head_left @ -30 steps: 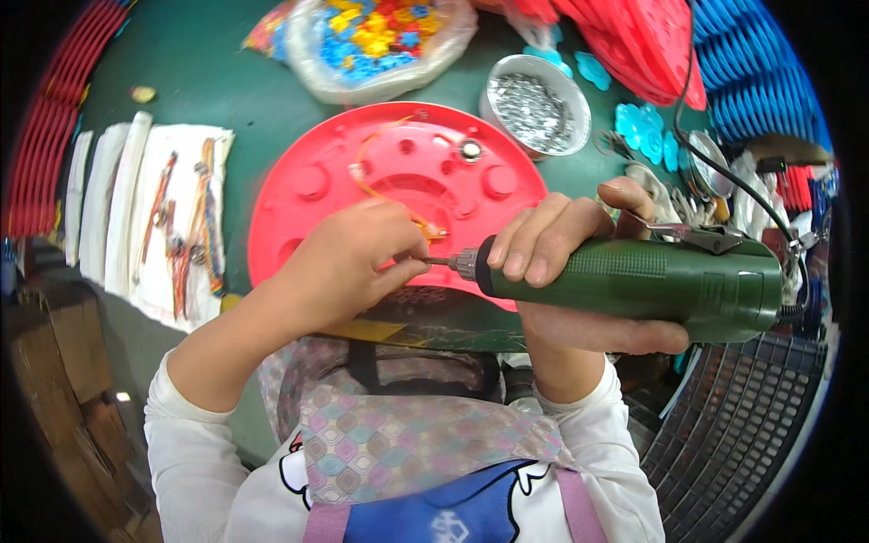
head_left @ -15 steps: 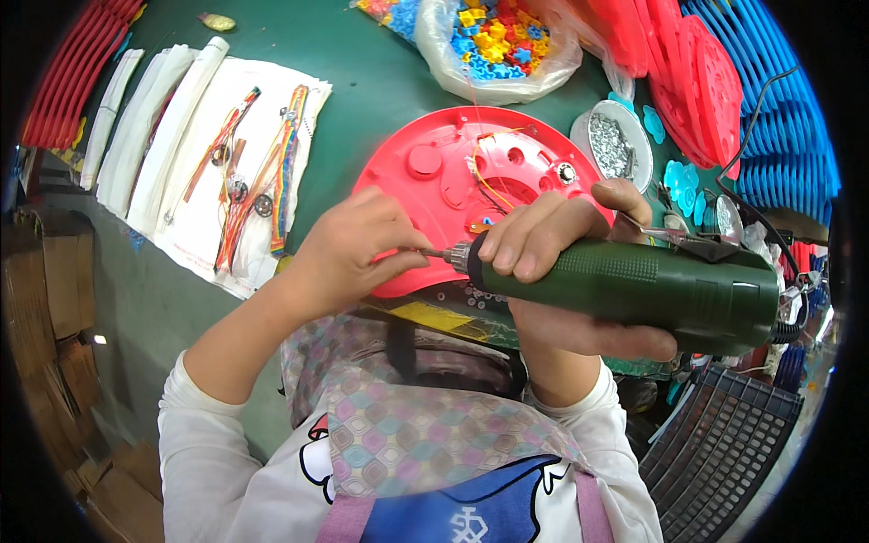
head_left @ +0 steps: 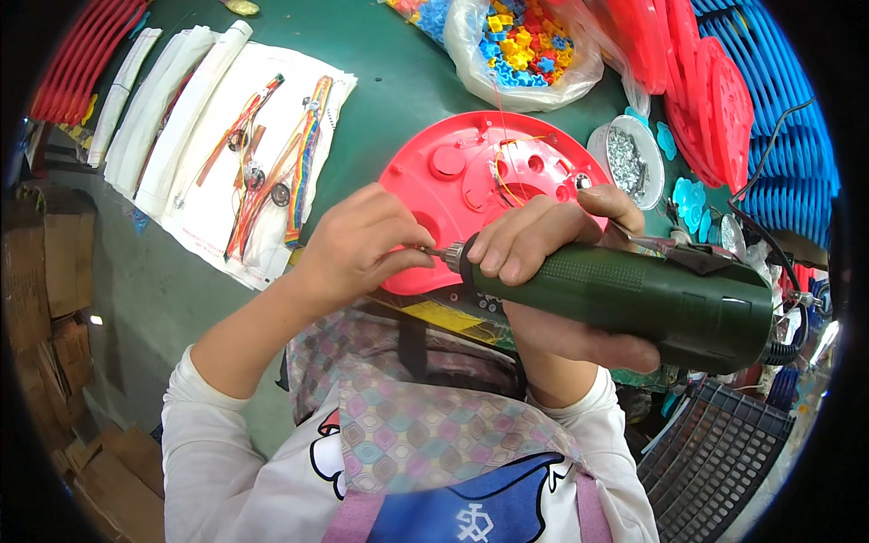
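My right hand (head_left: 534,237) is wrapped round a dark green electric screwdriver (head_left: 625,294), held almost level with its chuck toward the left. Thumb and fingers of my left hand (head_left: 358,240) are pinched on the end of the screwdriver bit (head_left: 439,252); whether a screw is between them is hidden. Beneath and beyond both hands lies a red rounded plastic shell (head_left: 434,136), its inner side up, showing round posts, holes and thin wires (head_left: 503,185). My hands and the tool cover its near part.
A white bowl (head_left: 654,181) of screws stands right of the shell. Behind is a clear bag (head_left: 462,45) of star-shaped pieces. Wired parts (head_left: 256,176) lie on white sheeting (head_left: 204,222) at left. Red shells (head_left: 715,100) and blue racked pieces (head_left: 787,145) crowd the right; a cord (head_left: 801,326) trails there.
The view has shifted slightly, so the table things appear further right. The screwdriver's back end has dipped a little. My left fingers stay pinched at the bit.
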Action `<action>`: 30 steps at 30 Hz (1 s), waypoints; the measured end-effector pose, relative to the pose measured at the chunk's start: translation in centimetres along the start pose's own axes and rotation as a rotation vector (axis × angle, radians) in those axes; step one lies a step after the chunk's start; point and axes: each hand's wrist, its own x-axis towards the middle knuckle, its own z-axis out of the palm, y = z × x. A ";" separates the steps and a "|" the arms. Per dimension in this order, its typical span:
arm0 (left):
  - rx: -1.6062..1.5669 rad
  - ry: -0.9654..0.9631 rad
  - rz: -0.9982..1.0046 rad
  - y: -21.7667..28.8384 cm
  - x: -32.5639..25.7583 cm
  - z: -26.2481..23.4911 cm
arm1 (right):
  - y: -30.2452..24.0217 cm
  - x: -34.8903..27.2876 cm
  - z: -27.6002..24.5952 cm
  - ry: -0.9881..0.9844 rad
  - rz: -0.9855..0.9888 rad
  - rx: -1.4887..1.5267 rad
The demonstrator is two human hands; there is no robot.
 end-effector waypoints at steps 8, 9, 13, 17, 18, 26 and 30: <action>0.032 0.109 -0.162 0.7 -0.4 -0.6 | 0.6 -0.2 -0.2 0.010 -0.018 -0.123; 0.084 0.100 -0.119 0.5 -0.5 -0.9 | 0.8 -0.3 -0.3 0.028 -0.033 -0.131; 0.194 0.105 -0.032 -0.6 -1.4 -0.8 | 1.8 0.1 -0.2 0.049 -0.100 -0.041; 0.175 0.111 0.001 -0.9 -1.5 -0.5 | 2.2 0.3 0.4 0.075 -0.108 0.052; 0.155 0.107 -0.003 -0.9 -1.5 -0.4 | 2.4 0.4 0.5 0.081 -0.108 0.063; 0.189 0.135 -0.010 -0.7 -1.9 -0.2 | 2.4 0.1 1.1 0.069 -0.075 -0.080; 0.243 0.173 -0.021 -0.2 -2.3 0.1 | 3.0 -0.5 0.5 0.060 -0.052 -0.135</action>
